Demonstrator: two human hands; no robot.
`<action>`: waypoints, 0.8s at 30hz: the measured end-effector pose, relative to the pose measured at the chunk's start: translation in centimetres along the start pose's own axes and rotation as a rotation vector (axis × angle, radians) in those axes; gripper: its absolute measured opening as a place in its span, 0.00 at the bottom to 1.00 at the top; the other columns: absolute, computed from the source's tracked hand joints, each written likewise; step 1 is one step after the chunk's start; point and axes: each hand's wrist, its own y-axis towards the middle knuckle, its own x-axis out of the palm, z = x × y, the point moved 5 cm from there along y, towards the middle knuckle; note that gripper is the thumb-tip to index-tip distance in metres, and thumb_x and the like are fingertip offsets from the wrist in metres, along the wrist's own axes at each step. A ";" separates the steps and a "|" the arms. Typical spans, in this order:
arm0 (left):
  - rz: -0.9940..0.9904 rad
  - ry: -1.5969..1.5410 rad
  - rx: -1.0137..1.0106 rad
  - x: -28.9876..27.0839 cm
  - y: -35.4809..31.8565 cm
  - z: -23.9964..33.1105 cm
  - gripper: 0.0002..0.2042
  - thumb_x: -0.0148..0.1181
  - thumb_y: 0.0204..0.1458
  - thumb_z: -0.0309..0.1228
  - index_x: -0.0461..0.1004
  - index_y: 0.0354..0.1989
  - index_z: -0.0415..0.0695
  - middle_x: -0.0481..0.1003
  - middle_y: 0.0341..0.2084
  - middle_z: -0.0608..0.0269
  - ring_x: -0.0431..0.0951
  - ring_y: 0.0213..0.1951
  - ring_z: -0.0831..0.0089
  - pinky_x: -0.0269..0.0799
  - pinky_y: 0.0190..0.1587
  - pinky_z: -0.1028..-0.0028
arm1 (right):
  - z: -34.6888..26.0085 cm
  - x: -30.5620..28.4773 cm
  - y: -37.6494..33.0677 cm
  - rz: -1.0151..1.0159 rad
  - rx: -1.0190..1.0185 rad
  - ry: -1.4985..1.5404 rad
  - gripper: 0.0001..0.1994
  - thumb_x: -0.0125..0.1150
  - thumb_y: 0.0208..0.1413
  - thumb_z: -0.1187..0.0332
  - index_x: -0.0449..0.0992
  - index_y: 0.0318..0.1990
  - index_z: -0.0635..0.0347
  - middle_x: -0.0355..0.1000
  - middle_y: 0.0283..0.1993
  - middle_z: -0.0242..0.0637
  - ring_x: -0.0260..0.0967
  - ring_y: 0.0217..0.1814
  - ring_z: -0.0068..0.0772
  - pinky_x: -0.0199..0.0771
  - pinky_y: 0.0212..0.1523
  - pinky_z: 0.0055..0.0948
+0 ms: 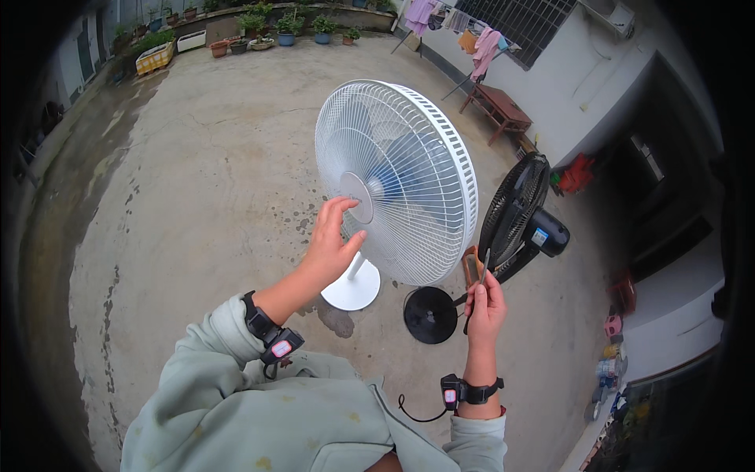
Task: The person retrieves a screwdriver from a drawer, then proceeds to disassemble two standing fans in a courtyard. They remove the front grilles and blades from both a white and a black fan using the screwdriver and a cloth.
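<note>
A white pedestal fan [417, 181] with a round wire grille, blue blades and a white round base stands in front of me. My left hand [330, 240] is at the centre of its grille, fingers apart, with the fingertips at the grey hub cap [356, 197]. Whether they touch the cap I cannot tell. Lower right of the grille, my right hand [485, 307] is closed around a slim tool [484, 267] with a thin metal shaft and a dark end, like a screwdriver. Its tip points up, near the grille's edge.
Close on the right stands a black fan [515, 200] with a round black base [430, 315]. An orange-brown object [472, 263] shows behind my right hand. Farther off are a wooden table [497, 110], a laundry rack [456, 39] and potted plants [287, 27]. A doorway opens at right.
</note>
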 end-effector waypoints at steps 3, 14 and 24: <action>0.140 0.096 0.064 -2.9 2.8 -1.0 0.24 0.62 0.54 0.28 0.66 0.60 0.44 0.64 0.61 0.54 0.68 0.61 0.58 0.70 0.58 0.60 | -2.6 0.4 1.5 -0.071 -0.147 -0.030 0.18 0.49 0.70 0.72 0.70 0.65 0.65 0.72 0.34 0.30 0.63 0.27 0.14 0.66 0.23 0.14; 0.005 0.045 0.214 -10.0 22.9 -7.5 0.16 0.58 0.59 0.36 0.76 0.52 0.40 0.77 0.48 0.53 0.76 0.52 0.56 0.70 0.57 0.62 | -15.4 16.0 5.9 -0.205 -0.343 -0.687 0.23 0.51 0.63 0.79 0.70 0.66 0.60 0.71 0.30 0.32 0.66 0.28 0.21 0.69 0.31 0.23; -0.917 -0.514 0.022 -5.4 34.6 -17.5 0.26 0.51 0.54 0.24 0.69 0.65 0.41 0.72 0.61 0.57 0.70 0.63 0.66 0.62 0.67 0.63 | -16.4 33.7 12.3 -0.108 -0.425 -1.211 0.24 0.56 0.56 0.82 0.72 0.62 0.60 0.69 0.34 0.45 0.72 0.34 0.48 0.73 0.35 0.41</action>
